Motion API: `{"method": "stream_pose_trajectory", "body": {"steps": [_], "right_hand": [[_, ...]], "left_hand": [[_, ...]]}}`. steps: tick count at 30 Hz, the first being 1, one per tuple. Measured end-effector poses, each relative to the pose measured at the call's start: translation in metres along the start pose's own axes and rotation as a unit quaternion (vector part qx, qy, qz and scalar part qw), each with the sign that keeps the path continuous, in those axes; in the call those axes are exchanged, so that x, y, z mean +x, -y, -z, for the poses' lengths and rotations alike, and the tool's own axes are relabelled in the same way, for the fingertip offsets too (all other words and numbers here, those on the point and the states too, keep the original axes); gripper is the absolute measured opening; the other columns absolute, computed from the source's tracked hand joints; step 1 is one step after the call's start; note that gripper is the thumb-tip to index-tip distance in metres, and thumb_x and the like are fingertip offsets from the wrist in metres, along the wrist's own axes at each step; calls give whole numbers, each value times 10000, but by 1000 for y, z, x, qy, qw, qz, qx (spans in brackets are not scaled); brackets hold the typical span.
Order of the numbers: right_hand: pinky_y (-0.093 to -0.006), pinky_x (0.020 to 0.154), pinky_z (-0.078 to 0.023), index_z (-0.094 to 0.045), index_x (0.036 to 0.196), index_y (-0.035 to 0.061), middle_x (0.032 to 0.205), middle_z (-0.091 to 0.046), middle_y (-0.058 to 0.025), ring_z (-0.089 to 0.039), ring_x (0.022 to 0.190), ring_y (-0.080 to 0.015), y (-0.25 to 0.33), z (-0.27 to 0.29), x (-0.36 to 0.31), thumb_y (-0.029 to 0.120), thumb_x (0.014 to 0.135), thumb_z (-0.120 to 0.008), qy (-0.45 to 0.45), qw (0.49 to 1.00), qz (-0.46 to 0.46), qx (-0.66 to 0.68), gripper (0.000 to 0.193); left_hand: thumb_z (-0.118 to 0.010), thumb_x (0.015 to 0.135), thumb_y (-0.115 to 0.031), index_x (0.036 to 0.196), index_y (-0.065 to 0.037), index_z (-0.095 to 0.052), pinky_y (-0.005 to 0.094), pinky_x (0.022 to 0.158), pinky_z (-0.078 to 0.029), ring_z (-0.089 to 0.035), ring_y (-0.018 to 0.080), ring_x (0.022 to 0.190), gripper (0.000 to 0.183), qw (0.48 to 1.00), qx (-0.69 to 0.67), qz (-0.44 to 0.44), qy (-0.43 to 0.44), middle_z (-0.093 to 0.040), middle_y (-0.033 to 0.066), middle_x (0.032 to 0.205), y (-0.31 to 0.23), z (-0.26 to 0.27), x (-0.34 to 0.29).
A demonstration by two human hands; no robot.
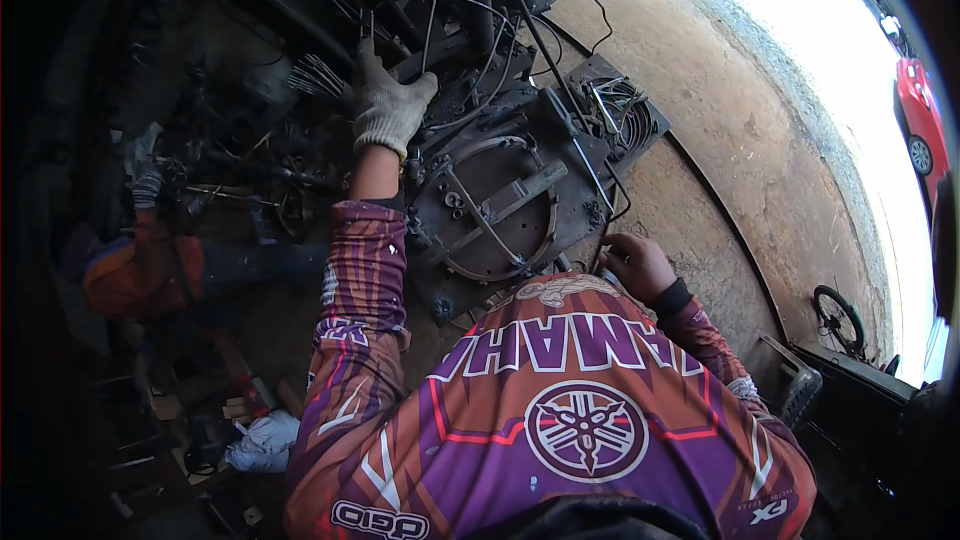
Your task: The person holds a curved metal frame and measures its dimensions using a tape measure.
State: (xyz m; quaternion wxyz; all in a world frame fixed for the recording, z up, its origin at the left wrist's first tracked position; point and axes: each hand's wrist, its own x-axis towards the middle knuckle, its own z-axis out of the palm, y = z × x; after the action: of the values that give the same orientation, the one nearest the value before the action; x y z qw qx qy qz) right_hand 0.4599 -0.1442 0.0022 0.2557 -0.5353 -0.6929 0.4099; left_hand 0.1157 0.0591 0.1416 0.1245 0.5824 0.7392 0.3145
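Observation:
My left hand (392, 105), in a pale work glove, reaches forward to the dark metal frame at the far side. Its fingers are stretched out and the thumb stands apart; the fingertips are beside a small upright metal prong (367, 22). On the metal worktable (480, 165) in front of me lies a round wire frame (553, 205) with crossing flat bars. Close to my body, my bare right hand (640, 265) is at the table's right edge, its fingers curled round the lower end of a thin metal rod (604, 248). Part of that grip is hidden.
A bundle of thin rods (318, 75) sticks out left of my glove. Coiled wire (630, 120) lies on a plate at the far right. Another person (150, 265) works at the left. A white cloth bundle (262, 440) lies lower left; a wheel (838, 320) stands right.

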Motion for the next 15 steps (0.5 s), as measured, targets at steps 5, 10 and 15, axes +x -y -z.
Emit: {"method": "stream_pose_trajectory", "body": {"steps": [5,10,15], "right_hand": [[-404,721,-538,-689,1044,14,845,-690,-181,-689,798,-337,2,2,12,242,863,-712,20,1000,13,0,292],[-414,722,-536,-687,1039,10,846,-684,-185,-685,794,-342,15,1,17,247,863,-708,46,999,6,-3,296],[-413,715,-536,-687,1040,8,861,-682,-187,-685,793,-343,20,-1,16,249,864,-704,70,998,12,5,299]], "left_hand": [[-839,705,-84,1517,-22,-175,353,883,-580,-576,307,1178,1051,984,-150,-65,-76,-392,241,1412,-40,21,-54],[-840,705,-59,1532,-28,-107,330,885,-581,-567,300,1194,1105,974,-187,-68,-108,-338,248,1466,-66,31,-87],[-836,712,-50,1531,-37,-111,361,930,-565,-552,313,1211,1094,970,-212,-70,-99,-327,242,1473,-59,30,-105]]}}
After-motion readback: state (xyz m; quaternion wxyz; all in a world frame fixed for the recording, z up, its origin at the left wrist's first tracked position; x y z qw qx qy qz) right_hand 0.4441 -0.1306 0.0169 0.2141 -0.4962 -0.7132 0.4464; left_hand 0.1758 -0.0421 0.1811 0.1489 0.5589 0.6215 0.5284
